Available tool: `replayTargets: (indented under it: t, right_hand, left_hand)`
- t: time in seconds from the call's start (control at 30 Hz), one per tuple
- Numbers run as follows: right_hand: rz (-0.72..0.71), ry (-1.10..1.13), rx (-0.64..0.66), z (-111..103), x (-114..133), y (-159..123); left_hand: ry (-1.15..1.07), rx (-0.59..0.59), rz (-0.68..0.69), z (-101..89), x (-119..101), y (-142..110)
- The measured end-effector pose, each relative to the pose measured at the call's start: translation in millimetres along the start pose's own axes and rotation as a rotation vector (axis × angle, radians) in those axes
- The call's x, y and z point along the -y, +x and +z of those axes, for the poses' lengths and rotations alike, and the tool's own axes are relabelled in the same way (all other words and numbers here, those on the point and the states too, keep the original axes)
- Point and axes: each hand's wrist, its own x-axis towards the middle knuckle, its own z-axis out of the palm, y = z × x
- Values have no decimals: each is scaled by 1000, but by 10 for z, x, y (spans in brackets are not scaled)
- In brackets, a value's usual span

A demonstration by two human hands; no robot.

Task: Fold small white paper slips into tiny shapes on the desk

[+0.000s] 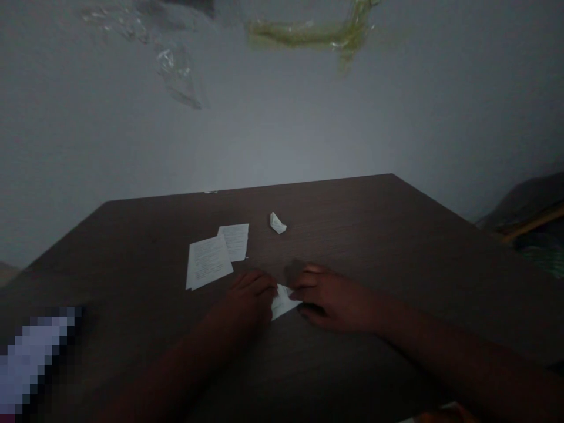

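A small folded piece of paper [282,303] lies on the brown table [374,235], with a pointed shape and faint print. My left hand [254,294] covers its left end, the fingers curled and close together on it. From the other side my right hand [324,296] bends its fingers over the right corner, with the thumb lower down near the edge. Fingertips of both hands are partly hidden in the dim light. Farther back stands a small folded paper shape [277,223], apart from both hands.
Left of my hands lie overlapping printed sheets, a nearer sheet [208,262] and a farther sheet [237,241]. A pixelated bright object [33,358] is at the lower left. Behind the table rises a grey wall [282,129] with yellowish tape [308,35]. Dark items [533,217] sit off to the right.
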Motion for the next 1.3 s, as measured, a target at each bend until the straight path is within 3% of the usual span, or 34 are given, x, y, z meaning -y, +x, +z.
replayTargets:
  t: [0.13,0.4,0.67,0.87,1.1,1.3]
  right_hand:
    - [9,-16,-11,58,-10,-6]
    - [25,-39,28,53,20,11]
    - [22,-132,40,88,76,35]
    - [33,-157,18,131,106,47]
    - [63,-89,43,30,137,61]
    - [42,-121,-4,113,90,57]
  left_hand:
    - [-75,0,-15,-44,-70,-33]
    - [-182,32,-66,68,-17,-54]
    - [-223,25,-45,-17,-73,-72]
    - [-141,63,-70,23,-107,-49]
    - [46,66,71,86,-110,-32]
    - [91,35,117,191,-19,-33]
